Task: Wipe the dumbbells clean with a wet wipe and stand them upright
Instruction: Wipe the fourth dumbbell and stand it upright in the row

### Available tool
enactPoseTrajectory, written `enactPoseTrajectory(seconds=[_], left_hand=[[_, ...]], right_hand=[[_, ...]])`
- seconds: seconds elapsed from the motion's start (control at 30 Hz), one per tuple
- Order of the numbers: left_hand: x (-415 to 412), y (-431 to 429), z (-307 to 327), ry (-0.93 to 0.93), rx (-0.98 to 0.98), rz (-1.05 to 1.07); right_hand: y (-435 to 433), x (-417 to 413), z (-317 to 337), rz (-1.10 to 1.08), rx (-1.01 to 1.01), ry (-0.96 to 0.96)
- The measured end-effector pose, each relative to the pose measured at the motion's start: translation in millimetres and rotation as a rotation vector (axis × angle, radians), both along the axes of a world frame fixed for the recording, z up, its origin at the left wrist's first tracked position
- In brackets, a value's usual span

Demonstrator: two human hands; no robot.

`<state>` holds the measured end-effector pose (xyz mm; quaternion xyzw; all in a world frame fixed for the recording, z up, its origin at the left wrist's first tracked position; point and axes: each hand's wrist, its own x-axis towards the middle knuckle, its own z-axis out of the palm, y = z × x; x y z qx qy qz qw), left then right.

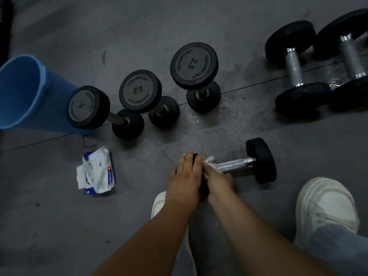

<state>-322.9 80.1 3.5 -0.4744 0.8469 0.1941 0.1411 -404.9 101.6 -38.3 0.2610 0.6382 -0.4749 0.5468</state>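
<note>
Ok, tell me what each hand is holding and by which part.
Right hand grips a wet wipe wrapped round the dumbbell handle, beside the near head. Left hand lies over that near head; whether its fingers curl round it cannot be told.
</note>
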Motion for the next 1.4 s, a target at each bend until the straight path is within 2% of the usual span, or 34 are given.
enactPoseTrajectory(seconds=[0.1, 0.27, 0.47, 0.6, 0.77, 0.97, 1.03, 1.13, 1.3, 1.4], left_hand=[[1, 1, -1, -0.015, 0.017, 0.005], [0, -2, 1, -0.034, 0.033, 0.002], [-1, -1, 2, -0.028, 0.044, 0.013], [-2, -9, 3, -0.028, 0.051, 0.009], [-3, -2, 3, -0.006, 0.053, 0.033], [-3, -5, 4, -0.059, 0.049, -0.004], [-5, -4, 6, -0.081, 0.048, -0.008], [-6, -3, 10, -0.089, 0.044, 0.004], [-6, -4, 12, -0.068, 0.058, 0.019], [-4, -6, 11, -0.054, 0.058, 0.017]], right_hand=[[26, 11, 7, 0.024, -0.049, 0.08], [-2, -5, -6, -0.028, -0.045, -0.031], [32, 20, -12, 0.019, -0.039, 0.034], [19, 3, -8, 0.054, -0.061, 0.052], [-6, -3, 3, -0.032, -0.045, -0.106], [41, -14, 8, 0.03, -0.048, 0.04], [61, -26, 7, -0.088, -0.062, -0.087], [71, -45, 15, -0.441, -0.125, -0.292], [63, -62, 24, -0.722, -0.176, -0.302], [50, -73, 31, -0.763, -0.196, -0.319]])
